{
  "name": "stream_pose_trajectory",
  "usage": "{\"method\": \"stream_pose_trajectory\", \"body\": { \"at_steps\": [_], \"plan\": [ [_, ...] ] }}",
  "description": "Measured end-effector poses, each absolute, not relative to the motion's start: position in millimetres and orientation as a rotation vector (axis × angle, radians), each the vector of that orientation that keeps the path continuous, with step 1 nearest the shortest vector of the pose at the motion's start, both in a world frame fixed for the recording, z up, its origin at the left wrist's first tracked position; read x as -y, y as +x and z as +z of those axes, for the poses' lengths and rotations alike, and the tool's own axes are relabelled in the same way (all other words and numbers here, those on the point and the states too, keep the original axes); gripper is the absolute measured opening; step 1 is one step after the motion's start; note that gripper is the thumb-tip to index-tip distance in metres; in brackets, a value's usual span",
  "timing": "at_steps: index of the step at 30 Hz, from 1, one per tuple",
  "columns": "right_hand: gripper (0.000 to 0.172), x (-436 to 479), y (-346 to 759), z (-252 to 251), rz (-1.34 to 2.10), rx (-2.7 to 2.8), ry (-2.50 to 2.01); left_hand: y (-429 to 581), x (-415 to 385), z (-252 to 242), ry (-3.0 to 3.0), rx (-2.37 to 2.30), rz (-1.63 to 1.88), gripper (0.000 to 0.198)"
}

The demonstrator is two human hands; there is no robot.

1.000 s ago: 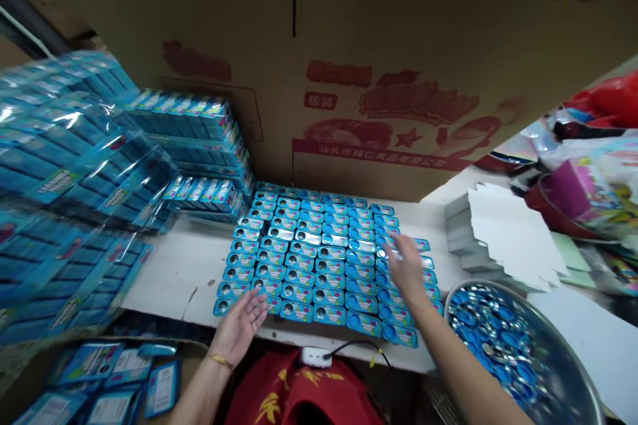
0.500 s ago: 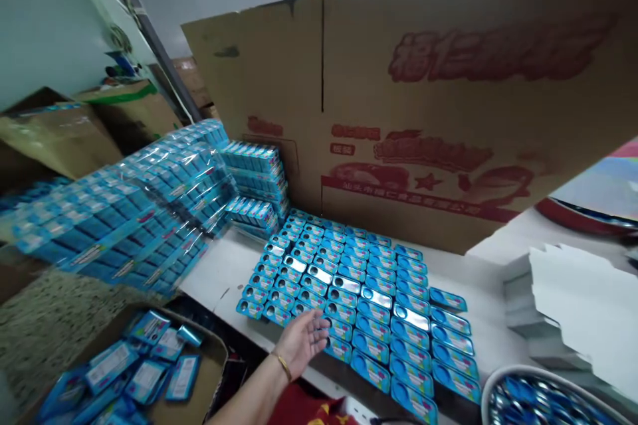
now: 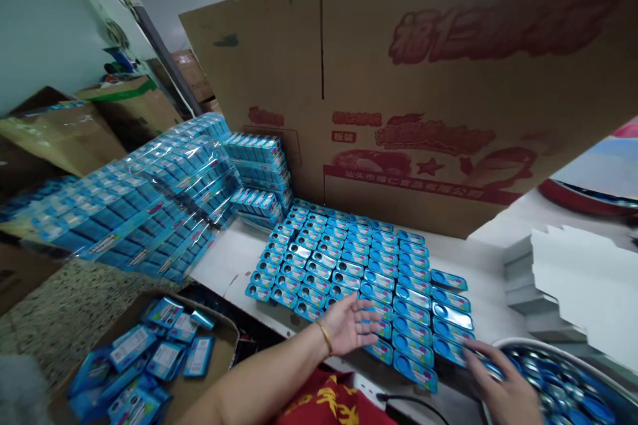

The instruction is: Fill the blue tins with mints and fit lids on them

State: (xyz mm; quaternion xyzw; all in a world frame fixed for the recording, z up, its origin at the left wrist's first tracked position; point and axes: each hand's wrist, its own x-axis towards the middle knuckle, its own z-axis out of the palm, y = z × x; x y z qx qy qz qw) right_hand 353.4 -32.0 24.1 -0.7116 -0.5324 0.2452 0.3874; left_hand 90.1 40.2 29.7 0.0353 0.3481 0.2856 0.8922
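Observation:
Rows of small blue tins (image 3: 326, 259) with printed fronts and a round recess at one end cover the white table. My left hand (image 3: 351, 325), with a bracelet at the wrist, is palm up over the front edge of the rows. Its fingers are stretched out and nothing lies in the palm. My right hand (image 3: 506, 385) reaches in at the lower right, beside the rightmost column of tins, with bent fingers. A shiny round piece shows between its thumb and fingers; whether it is held I cannot tell. Behind that hand stands a white-rimmed tub (image 3: 563, 358) of shiny blue and silver round pieces.
A large cardboard sheet (image 3: 399, 93) stands upright behind the rows. Stacked blue boxes (image 3: 259, 166) and film-wrapped packs (image 3: 149, 192) are on the left. Below them, an open carton (image 3: 226, 339) holds loose blue packs. White folded card (image 3: 573, 279) is piled at right.
My left hand has moved right along the front of the rows. My right hand has come into view at the lower right, by the tub. The camera view has shifted slightly.

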Motion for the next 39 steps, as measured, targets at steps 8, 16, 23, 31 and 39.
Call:
{"method": "stream_pose_trajectory", "body": {
  "at_steps": [8, 16, 23, 31, 39],
  "plan": [
    [0.026, -41, 127, 55, 0.610, 2.175, -1.585, 36, -61, 8, -0.154, -0.545, 0.617, 0.041],
    [0.039, -54, 82, 37, 0.924, 2.149, -1.494, -54, -82, 14, -0.247, -0.648, 0.585, 0.021],
    [0.037, -49, 76, 36, 0.903, 2.112, -1.576, -66, -90, 13, -0.072, -0.853, 0.487, 0.011],
    [0.021, -109, 134, 21, 0.809, 1.674, -1.880, -61, -121, 5, -0.016, -0.921, 0.524, 0.015],
    [0.014, -176, 170, -2, 0.860, 1.870, -2.398, -71, -131, 10, 0.078, -0.910, 0.644, 0.023]
  ]
}}
